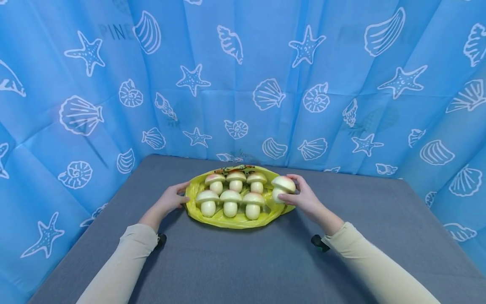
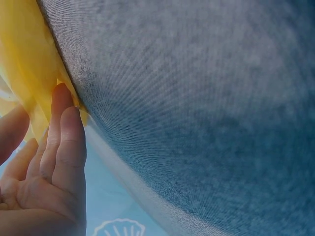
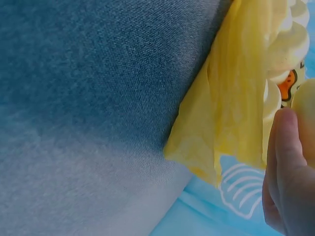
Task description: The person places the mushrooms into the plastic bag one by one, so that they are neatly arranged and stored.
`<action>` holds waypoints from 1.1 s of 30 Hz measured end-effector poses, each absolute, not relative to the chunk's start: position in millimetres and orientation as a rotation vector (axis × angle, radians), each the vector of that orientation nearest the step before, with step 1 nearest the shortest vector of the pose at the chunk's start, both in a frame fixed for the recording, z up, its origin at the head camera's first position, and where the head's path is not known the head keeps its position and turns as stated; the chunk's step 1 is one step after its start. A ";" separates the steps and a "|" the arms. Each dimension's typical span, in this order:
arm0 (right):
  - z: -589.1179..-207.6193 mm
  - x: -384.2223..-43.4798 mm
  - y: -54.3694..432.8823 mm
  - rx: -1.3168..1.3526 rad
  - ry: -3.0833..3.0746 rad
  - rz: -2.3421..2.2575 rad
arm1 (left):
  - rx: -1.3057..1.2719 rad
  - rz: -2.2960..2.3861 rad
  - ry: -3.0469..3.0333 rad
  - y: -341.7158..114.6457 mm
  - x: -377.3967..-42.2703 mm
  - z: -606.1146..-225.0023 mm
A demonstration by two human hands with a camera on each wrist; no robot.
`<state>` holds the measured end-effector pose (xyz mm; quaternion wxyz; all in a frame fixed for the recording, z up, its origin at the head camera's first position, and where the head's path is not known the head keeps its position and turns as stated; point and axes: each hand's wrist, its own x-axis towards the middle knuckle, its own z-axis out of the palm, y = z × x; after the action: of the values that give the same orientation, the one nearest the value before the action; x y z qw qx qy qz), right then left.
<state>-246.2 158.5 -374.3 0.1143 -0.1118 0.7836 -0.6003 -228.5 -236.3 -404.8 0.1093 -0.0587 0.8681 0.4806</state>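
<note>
My right hand grips a pale mushroom with a pinkish blush on its cap, at the right end of a yellow plastic bag. In the right wrist view the held mushroom shows only in part, beside my fingers. My left hand holds the bag's left edge, thumb on one side and fingers on the other; the left wrist view shows the yellow plastic between them. Several similar mushrooms stand on the bag in two rows, stems down.
The bag lies on a grey cloth-covered table, toward its far edge. Printed orange and black marks show on the bag's back part. A blue curtain with white shells and starfish hangs behind the table and along both sides.
</note>
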 end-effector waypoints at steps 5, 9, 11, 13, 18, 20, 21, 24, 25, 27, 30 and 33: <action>-377.2 -249.8 149.8 -0.310 2.374 -1.704 | -0.162 1.407 2.559 -236.1 -228.9 -404.7; -379.8 -251.6 142.7 -0.317 2.499 -1.629 | -0.168 1.399 2.561 -235.9 -229.7 -405.3; -381.1 -252.3 139.1 -0.332 2.590 -1.569 | -0.171 1.402 2.558 -236.0 -229.8 -405.4; -382.6 -252.3 136.1 -0.352 2.676 -1.508 | -0.175 1.404 2.557 -236.2 -229.8 -405.3; -386.8 -251.7 130.8 -0.363 2.786 -1.396 | -0.181 1.405 2.554 -236.5 -229.8 -405.2; -388.6 -251.7 129.5 -0.364 2.794 -1.367 | -0.182 1.407 2.552 -236.6 -229.8 -405.4; -389.4 -251.8 129.1 -0.366 2.794 -1.352 | -0.183 1.406 2.551 -236.7 -229.9 -405.5; -391.2 -252.5 128.6 -0.359 2.786 -1.309 | -0.186 1.405 2.549 -236.9 -230.2 -406.0; -391.7 -252.8 128.6 -0.360 2.785 -1.291 | -0.185 1.404 2.548 -236.9 -230.2 -406.0; -392.3 -253.4 128.7 -0.361 2.780 -1.259 | -0.181 1.405 2.546 -237.1 -230.0 -406.1; -393.2 -254.0 129.4 -0.364 2.772 -1.218 | -0.177 1.407 2.544 -236.6 -229.8 -405.6; -393.5 -254.6 129.5 -0.358 2.760 -1.205 | -0.177 1.410 2.543 -236.4 -229.5 -405.2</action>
<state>-254.6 129.5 -393.5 0.0544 -0.1180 0.9087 -0.3966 -229.5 -236.4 -405.2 0.1141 -0.0605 0.8673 0.4808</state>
